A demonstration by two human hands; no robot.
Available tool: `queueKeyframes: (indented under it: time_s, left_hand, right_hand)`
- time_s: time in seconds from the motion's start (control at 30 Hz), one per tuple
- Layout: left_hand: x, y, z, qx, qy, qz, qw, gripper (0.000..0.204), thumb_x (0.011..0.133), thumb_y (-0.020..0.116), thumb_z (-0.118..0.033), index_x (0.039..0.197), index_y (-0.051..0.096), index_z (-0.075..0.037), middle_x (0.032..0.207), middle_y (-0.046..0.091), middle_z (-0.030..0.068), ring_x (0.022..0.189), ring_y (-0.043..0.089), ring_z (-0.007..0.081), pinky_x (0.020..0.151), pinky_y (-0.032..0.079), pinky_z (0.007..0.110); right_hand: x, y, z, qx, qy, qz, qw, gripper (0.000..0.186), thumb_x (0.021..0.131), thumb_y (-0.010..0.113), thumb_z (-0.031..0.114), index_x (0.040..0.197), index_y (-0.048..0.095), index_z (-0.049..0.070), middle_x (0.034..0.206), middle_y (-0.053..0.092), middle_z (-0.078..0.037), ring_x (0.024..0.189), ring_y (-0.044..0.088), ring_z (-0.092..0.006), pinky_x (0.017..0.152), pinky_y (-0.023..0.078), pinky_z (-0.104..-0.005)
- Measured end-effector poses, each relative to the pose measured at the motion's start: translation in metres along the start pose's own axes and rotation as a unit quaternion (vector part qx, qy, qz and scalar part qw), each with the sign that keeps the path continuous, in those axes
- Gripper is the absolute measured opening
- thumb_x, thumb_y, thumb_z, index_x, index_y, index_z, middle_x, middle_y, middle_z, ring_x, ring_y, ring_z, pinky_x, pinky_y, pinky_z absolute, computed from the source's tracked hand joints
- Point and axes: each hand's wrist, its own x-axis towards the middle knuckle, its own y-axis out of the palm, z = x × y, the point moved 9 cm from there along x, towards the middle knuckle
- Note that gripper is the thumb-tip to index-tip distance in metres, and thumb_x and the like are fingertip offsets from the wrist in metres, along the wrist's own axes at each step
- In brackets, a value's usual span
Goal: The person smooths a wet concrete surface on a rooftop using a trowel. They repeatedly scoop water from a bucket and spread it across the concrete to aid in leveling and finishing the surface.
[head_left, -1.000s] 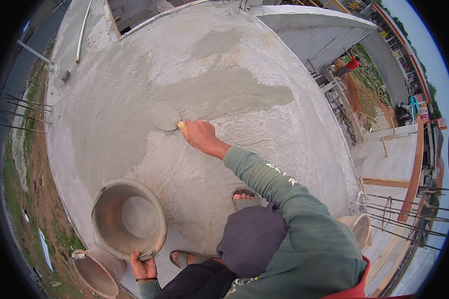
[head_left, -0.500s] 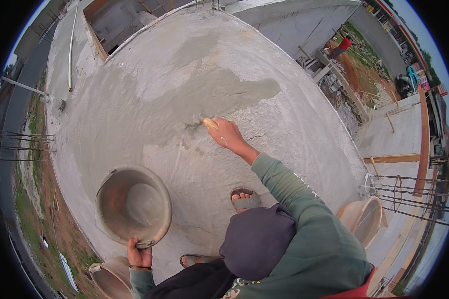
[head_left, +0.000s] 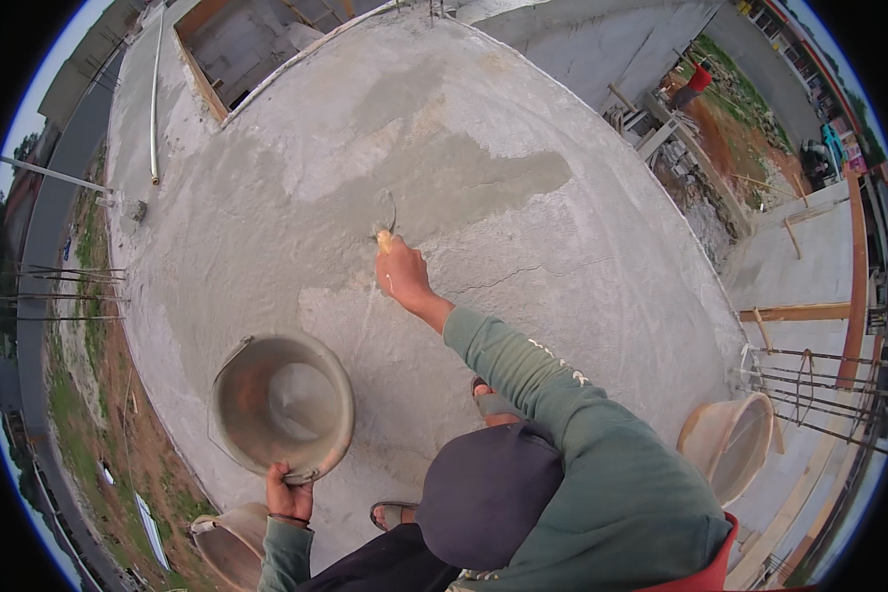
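Note:
My right hand point(head_left: 403, 268) grips the wooden handle point(head_left: 384, 240) of a trowel whose thin blade point(head_left: 389, 207) is tilted on the damp grey concrete surface point(head_left: 503, 306), inside a darker patch of wet mortar point(head_left: 474, 178). My left hand point(head_left: 290, 491) holds the rim of a grey round bucket point(head_left: 281, 400), tilted toward me, with a little grey residue at its bottom. My sandalled feet point(head_left: 390, 513) are on the concrete, below a dark cap point(head_left: 488, 493).
Worn buckets point(head_left: 725, 444) point(head_left: 229, 553) stand at both sides. A white pipe point(head_left: 154, 118), a framed opening point(head_left: 247, 49) and rebar point(head_left: 69, 296) point(head_left: 819, 395) line the slab's edges, which drop to ground. A person in red point(head_left: 694, 84) is below at upper right.
My right hand and trowel have moved rightward, then up; the blade has turned from lying flat to tilted. The bucket in my left hand has shifted slightly right, along with the view.

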Motion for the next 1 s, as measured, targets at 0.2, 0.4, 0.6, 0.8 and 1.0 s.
queueKeyframes:
  time_s: [0.2, 0.4, 0.6, 0.8, 1.0]
  left_hand:
    - [0.0, 0.0, 0.003, 0.008, -0.017, -0.019, 1.0, 0.026, 0.085, 0.057, -0.008, 0.111, 0.058, -0.005, 0.111, 0.065, 0.0067, 0.106, 0.065, 0.0262, 0.094, 0.056, 0.047]
    - [0.004, -0.001, 0.0, 0.022, -0.026, -0.027, 0.999, 0.025, 0.085, 0.055, -0.01, 0.11, 0.058, -0.005, 0.11, 0.065, 0.0061, 0.103, 0.065, 0.0261, 0.093, 0.056, 0.046]
    - [0.003, 0.0, 0.0, 0.035, -0.045, -0.029, 0.998, 0.021, 0.086, 0.054, -0.012, 0.106, 0.058, -0.006, 0.106, 0.065, 0.0056, 0.1, 0.066, 0.0252, 0.088, 0.057, 0.043]
    - [0.001, 0.009, -0.003, 0.035, -0.039, -0.042, 0.998, 0.028, 0.084, 0.054, -0.011, 0.112, 0.057, -0.006, 0.113, 0.063, 0.0072, 0.105, 0.064, 0.0271, 0.092, 0.056, 0.046]
    - [-0.004, 0.017, -0.005, 0.06, -0.056, -0.043, 0.996, 0.035, 0.083, 0.054, -0.011, 0.118, 0.055, -0.005, 0.117, 0.062, 0.0087, 0.108, 0.064, 0.0287, 0.094, 0.056, 0.049]
  right_hand:
    - [0.01, 0.015, 0.021, -0.07, -0.114, 0.11, 0.985, 0.024, 0.09, 0.059, 0.022, 0.099, 0.065, 0.0, 0.091, 0.069, -0.023, 0.09, 0.067, -0.043, 0.078, 0.053, -0.0498]
    - [0.077, -0.065, -0.007, -0.051, -0.05, -0.018, 0.997, 0.026, 0.088, 0.061, 0.023, 0.098, 0.068, 0.001, 0.095, 0.07, -0.023, 0.093, 0.067, -0.042, 0.079, 0.053, -0.0486]
    - [0.103, -0.107, -0.016, -0.11, -0.045, -0.057, 0.991, 0.028, 0.088, 0.06, 0.026, 0.098, 0.071, 0.002, 0.096, 0.071, -0.021, 0.095, 0.066, -0.0414, 0.082, 0.052, -0.0491]
    - [0.123, -0.08, 0.007, -0.148, -0.118, 0.065, 0.98, 0.029, 0.088, 0.062, 0.027, 0.098, 0.072, 0.002, 0.097, 0.071, -0.021, 0.094, 0.068, -0.0399, 0.079, 0.053, -0.0471]
    - [0.2, -0.059, 0.052, -0.179, -0.139, -0.006, 0.974, 0.03, 0.086, 0.065, 0.027, 0.101, 0.071, 0.002, 0.097, 0.071, -0.022, 0.097, 0.068, -0.0391, 0.08, 0.055, -0.0459]
